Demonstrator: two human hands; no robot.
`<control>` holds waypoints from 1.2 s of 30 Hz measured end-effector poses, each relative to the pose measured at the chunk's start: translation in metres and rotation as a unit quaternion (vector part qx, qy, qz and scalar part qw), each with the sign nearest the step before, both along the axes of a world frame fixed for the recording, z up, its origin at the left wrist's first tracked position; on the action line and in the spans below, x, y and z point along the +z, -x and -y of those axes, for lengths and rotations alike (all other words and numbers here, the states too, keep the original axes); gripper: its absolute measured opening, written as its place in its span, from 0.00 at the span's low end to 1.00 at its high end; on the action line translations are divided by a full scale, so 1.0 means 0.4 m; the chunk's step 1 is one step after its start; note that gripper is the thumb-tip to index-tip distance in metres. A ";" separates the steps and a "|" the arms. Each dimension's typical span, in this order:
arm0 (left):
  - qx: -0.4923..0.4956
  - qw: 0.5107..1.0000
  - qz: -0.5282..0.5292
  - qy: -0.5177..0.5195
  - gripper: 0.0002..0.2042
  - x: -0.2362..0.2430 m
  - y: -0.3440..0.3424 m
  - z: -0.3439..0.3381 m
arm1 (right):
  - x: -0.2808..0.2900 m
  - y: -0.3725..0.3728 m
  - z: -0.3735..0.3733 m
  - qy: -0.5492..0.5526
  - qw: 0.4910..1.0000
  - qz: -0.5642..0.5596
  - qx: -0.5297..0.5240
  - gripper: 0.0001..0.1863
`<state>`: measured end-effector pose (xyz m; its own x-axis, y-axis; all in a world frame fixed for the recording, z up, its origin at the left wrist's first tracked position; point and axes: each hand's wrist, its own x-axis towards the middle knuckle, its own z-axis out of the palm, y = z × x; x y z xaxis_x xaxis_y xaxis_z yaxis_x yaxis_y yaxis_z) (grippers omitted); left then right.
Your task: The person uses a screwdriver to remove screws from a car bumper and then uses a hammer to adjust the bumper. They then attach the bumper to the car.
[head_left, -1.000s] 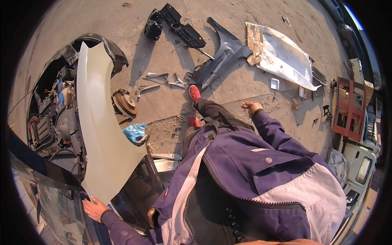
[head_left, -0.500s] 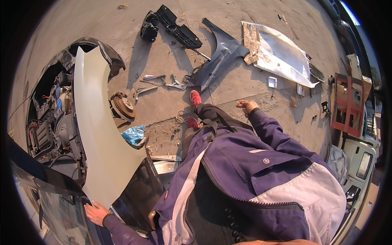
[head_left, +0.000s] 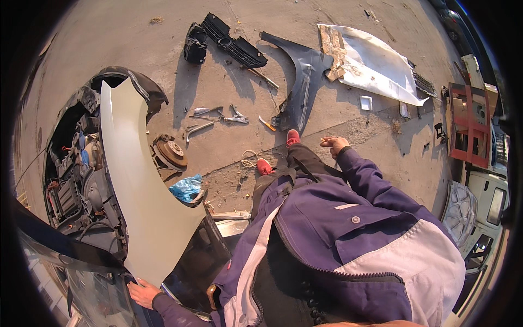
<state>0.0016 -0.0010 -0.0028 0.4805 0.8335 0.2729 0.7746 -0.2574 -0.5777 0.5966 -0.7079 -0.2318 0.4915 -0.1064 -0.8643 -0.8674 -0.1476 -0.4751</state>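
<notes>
A cream-coloured car fender (head_left: 128,158) is set against the side of a car at my left. My left hand (head_left: 143,293) lies at the fender's lower end with its fingers stretched out, touching the edge beside the windshield. My right hand (head_left: 335,146) is raised in front of my body, away from the car. Its fingers are pinched together; a thin pale sliver shows at them, too small to name. Beyond the fender's inner edge are a rusty brake disc (head_left: 170,152) and a crumpled blue plastic bag (head_left: 186,188).
The engine bay (head_left: 81,185) lies exposed at left. On the ground ahead are a black grille (head_left: 234,46), a dark fender (head_left: 306,76), metal brackets (head_left: 200,131), an orange-handled tool (head_left: 267,123) and a white panel (head_left: 376,62). A red frame (head_left: 469,125) stands at right.
The view has shifted slightly, and my feet stand a little further right. The orange-handled tool now shows beside the dark fender. My left hand stays at the cream fender; my right remains pinched.
</notes>
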 end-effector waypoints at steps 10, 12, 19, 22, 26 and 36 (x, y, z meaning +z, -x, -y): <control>0.019 1.000 -0.001 0.019 0.23 -0.002 0.000 -0.005 | 0.145 -0.019 -0.123 -0.152 0.985 0.063 0.045 0.21; 0.033 0.999 -0.004 0.038 0.24 -0.001 0.002 -0.014 | 0.217 -0.040 -0.168 -0.191 0.973 0.092 0.095 0.22; -0.076 0.990 0.112 -0.038 0.23 -0.017 -0.048 0.033 | 0.565 -0.086 -0.345 -0.394 0.888 0.136 0.196 0.26; -0.100 0.976 0.190 -0.044 0.22 -0.086 -0.140 0.178 | 0.740 -0.063 -0.372 -0.512 0.816 0.130 0.237 0.27; -0.131 0.949 0.272 0.093 0.19 -0.261 -0.312 0.481 | 0.914 -0.032 -0.383 -0.652 0.709 0.064 0.261 0.26; -0.095 0.810 0.245 0.524 0.19 -0.573 -0.451 0.829 | 0.985 -0.079 -0.400 -0.793 0.458 0.286 0.281 0.20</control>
